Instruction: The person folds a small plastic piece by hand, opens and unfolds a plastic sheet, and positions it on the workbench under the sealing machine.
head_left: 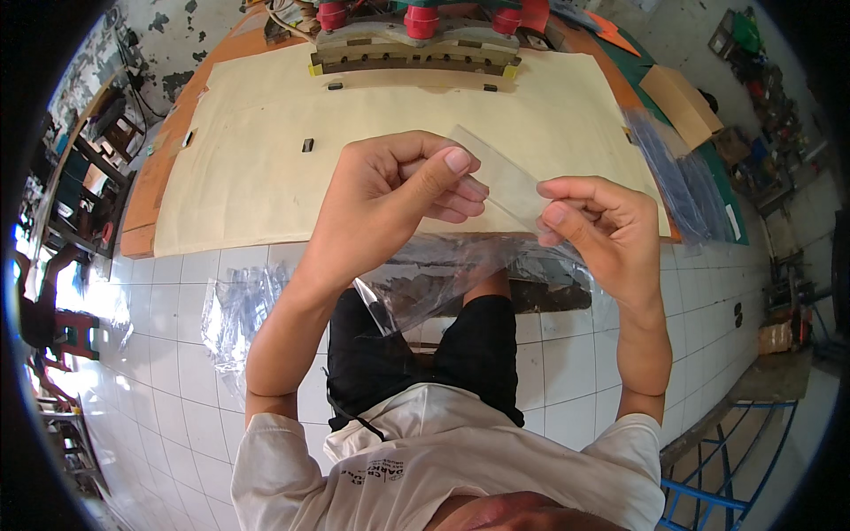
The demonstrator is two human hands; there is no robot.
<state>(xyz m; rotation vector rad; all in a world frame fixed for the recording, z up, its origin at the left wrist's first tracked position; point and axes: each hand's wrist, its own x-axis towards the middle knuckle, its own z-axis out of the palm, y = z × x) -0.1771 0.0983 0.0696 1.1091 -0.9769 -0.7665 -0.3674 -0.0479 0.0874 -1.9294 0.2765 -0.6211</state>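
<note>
A small clear plastic sheet [505,173] hangs in the air above the near part of the table, tilted between my two hands. My left hand [403,181] pinches its left edge, thumb on top and the other fingers curled beneath. At the right end, my right hand [602,217] grips the sheet between thumb and index finger, the remaining fingers bent. Below, a larger crumpled sheet of clear plastic film [434,274] droops over my lap from the table edge. Whether the small sheet has one layer or several, I cannot tell.
Cream paper covers the table [239,177], with small black blocks [308,145] on it. A metal press bar [416,58] with red fittings stands at the far side. On the right lie stacked clear sheets [677,177] and a cardboard box [682,106]. More film [239,319] hangs at left.
</note>
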